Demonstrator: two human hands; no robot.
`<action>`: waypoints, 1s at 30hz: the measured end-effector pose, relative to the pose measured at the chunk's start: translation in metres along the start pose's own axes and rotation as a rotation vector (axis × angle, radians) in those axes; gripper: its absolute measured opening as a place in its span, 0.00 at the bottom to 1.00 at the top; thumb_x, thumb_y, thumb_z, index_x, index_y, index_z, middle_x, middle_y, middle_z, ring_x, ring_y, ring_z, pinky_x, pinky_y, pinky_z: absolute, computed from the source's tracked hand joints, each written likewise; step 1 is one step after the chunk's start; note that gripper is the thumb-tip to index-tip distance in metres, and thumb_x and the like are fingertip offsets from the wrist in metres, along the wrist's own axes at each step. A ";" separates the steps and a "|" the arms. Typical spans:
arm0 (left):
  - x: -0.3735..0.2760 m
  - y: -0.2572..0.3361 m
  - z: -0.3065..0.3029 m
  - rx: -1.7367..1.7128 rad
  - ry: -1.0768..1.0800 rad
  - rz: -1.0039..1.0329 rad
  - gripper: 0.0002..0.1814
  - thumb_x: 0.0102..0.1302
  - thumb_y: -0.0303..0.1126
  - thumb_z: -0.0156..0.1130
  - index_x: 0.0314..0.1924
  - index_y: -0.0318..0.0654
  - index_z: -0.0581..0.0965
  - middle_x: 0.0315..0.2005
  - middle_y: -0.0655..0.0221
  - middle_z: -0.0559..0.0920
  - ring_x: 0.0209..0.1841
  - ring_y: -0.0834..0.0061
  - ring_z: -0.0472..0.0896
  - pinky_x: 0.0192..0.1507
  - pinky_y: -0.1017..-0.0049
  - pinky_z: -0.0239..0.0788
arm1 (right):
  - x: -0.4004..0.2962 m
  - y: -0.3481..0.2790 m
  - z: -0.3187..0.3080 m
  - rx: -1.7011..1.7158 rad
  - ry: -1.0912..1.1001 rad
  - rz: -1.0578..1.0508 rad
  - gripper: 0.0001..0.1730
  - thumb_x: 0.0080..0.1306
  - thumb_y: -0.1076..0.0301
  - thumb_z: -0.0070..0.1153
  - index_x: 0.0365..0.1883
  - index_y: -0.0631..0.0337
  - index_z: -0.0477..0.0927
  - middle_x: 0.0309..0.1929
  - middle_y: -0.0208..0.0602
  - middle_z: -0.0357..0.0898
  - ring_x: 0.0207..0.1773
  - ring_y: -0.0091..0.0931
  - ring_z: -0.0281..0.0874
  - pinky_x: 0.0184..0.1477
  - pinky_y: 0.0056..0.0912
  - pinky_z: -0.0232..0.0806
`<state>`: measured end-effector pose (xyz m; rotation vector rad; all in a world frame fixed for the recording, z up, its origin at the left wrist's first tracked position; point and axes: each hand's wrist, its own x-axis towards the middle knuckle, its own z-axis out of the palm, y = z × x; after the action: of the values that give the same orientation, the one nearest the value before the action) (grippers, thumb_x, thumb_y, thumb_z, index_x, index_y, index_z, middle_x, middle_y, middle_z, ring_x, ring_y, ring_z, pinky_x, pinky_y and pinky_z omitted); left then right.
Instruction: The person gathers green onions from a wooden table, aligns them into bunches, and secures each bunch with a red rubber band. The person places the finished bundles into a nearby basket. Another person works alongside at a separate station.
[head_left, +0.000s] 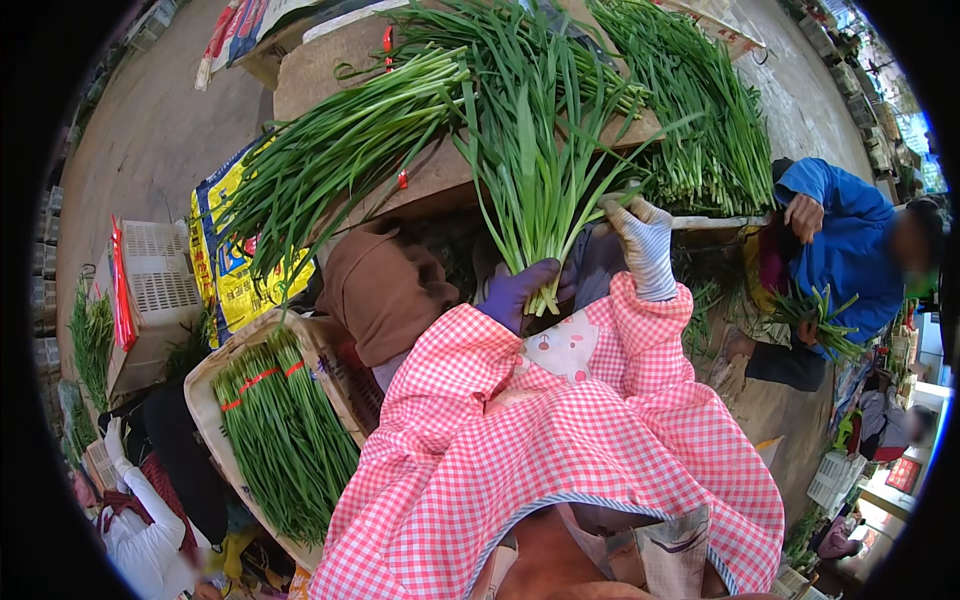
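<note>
My left hand (517, 291), in a purple glove, grips a bunch of long green leafy stalks, like garlic chives (536, 202), near their pale cut ends. The leaves fan out away from me over a wooden board (442, 169). At the right edge of this bunch is my right hand (637, 225), in a striped, soiled glove, its fingertips at a stalk; whether it pinches it I cannot tell. Another pile of stalks (360, 135) lies on the board at the left, and a large heap (697, 150) lies at the right.
A plastic crate (202, 409) at my lower left holds bundles tied with red bands (259, 379). Beyond it are a yellow and blue printed sack (259, 277) and a white crate (161, 259). A person in blue (847, 247) sits at the right with stalks; another in white (142, 525) is at lower left.
</note>
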<state>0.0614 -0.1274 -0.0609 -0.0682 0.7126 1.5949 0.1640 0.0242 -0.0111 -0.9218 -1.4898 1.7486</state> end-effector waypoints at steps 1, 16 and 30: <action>0.000 0.000 -0.001 0.025 -0.012 0.009 0.17 0.58 0.25 0.59 0.48 0.35 0.71 0.37 0.62 0.78 0.36 0.71 0.78 0.41 0.64 0.76 | 0.001 0.001 0.000 0.011 0.000 0.004 0.10 0.59 0.70 0.57 0.34 0.69 0.79 0.25 0.32 0.78 0.22 0.19 0.74 0.27 0.16 0.65; 0.005 -0.005 -0.008 0.089 0.026 0.010 0.17 0.56 0.25 0.59 0.47 0.33 0.71 0.34 0.61 0.78 0.32 0.73 0.78 0.38 0.68 0.77 | 0.022 -0.020 -0.015 0.173 0.103 -0.187 0.10 0.59 0.74 0.55 0.36 0.73 0.77 0.30 0.41 0.79 0.30 0.25 0.78 0.27 0.18 0.69; 0.006 -0.006 -0.010 0.073 0.016 0.013 0.17 0.58 0.26 0.58 0.48 0.35 0.71 0.35 0.62 0.78 0.33 0.73 0.78 0.40 0.66 0.76 | 0.001 -0.012 -0.021 0.070 0.089 -0.104 0.13 0.61 0.71 0.53 0.41 0.71 0.77 0.32 0.36 0.80 0.23 0.17 0.71 0.29 0.15 0.65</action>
<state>0.0619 -0.1272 -0.0741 -0.0229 0.7839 1.5812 0.1817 0.0377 -0.0018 -0.8599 -1.3864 1.6521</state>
